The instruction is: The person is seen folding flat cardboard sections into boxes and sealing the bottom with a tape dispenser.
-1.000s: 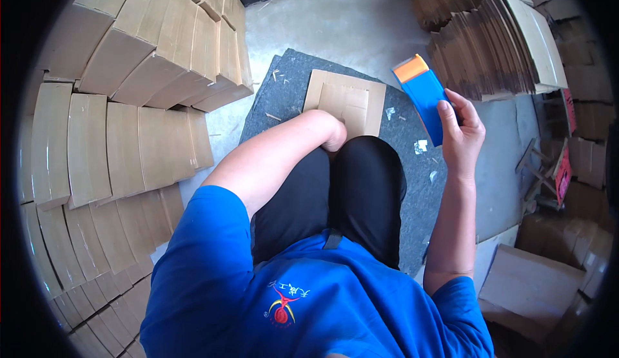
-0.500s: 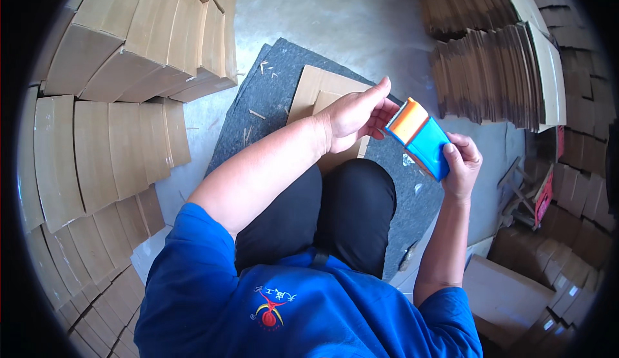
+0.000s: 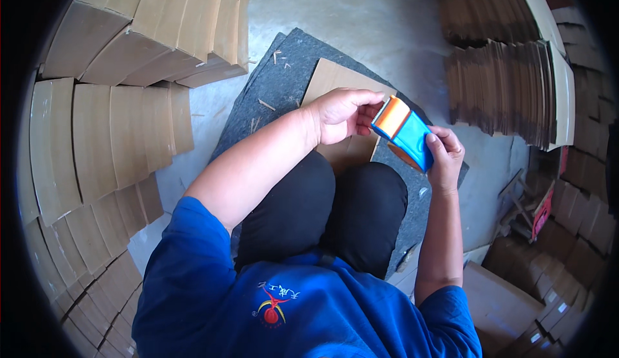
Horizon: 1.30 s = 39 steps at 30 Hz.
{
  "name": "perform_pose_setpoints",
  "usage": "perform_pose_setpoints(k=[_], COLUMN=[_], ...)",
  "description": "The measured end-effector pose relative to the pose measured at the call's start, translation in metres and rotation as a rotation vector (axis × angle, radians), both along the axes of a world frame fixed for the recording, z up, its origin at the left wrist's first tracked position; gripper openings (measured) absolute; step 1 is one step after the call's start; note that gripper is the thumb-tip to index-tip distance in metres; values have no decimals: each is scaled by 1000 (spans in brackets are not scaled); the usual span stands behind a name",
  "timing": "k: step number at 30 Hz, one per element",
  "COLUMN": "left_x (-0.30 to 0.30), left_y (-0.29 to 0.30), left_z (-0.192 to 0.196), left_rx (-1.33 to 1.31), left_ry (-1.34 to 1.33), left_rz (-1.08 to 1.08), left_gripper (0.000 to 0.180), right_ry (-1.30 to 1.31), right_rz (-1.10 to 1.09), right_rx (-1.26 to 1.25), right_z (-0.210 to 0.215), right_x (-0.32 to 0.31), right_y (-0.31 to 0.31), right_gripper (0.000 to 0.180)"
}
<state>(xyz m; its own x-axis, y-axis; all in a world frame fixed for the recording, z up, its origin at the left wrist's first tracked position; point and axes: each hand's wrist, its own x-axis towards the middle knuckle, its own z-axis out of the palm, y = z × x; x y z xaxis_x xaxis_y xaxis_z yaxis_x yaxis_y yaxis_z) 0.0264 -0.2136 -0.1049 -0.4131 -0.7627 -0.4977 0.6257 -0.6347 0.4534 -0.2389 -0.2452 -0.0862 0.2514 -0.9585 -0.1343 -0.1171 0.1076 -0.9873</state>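
At the left side, cardboard boxes (image 3: pixel 100 142) stood in stacked rows, very close to one another. To the right of them began the pale grey floor (image 3: pixel 348 10), and a dark grey mat (image 3: pixel 300 52) lay in the middle. Small pale scraps (image 3: pixel 266 105) were scattered on the left part of this mat. On the mat there was also a flat brown cardboard sheet (image 3: pixel 332 77); the left forearm and hand passed over it, and the knees in black trousers (image 3: pixel 364 197) stood before its near end, so one part of it was hidden. Further right, flattened cardboard (image 3: pixel 500 90) was packed in dense stacks. Below these stood a small wooden frame (image 3: pixel 516 213) with a red panel (image 3: pixel 543 215) beside it, and a closed carton (image 3: pixel 500 293) was nearer to the person.

The two hands were apart, with the blue and orange tape dispenser between them, above the right part of the mat. The left hand (image 3: pixel 342 118) was half open, its thumb stretched out and its fingers loosely curled, just beside the toothed edge; I cannot tell if they touched it. The right hand (image 3: pixel 445 155) was clamped on the blue end of the tape dispenser (image 3: pixel 412 140), which was tilted.
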Motion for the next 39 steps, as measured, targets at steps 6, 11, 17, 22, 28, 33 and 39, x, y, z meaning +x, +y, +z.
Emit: perform_pose_setpoints(k=[6,11,17,22,28,33,39], left_x=[27,63,62,49,25,22,29], left_y=[13,27,26,27,24,26,-23], left_z=[-31,-68,-107,-131,-127,-139,-98], left_rx=[89,116,129,117,-129,-50,-807], left_ry=[-377,-394,-289,-380,-1037,-1466,-1654], left_rz=[129,264,290,272,-38,-292,154], left_gripper=[12,13,15,13,40,50,25], right_ry=[314,442,477,460,460,422,484], right_rz=[148,201,259,280,257,255,281], right_rx=[-100,-84,-39,-1,-30,15,42], right_z=[10,1,-22,-44,-54,-58,-52], right_x=[26,-8,-5,-7,-16,-16,-16], right_y=[-11,-36,-57,-60,-58,-58,-58], right_gripper=[22,21,22,22,21,23,28])
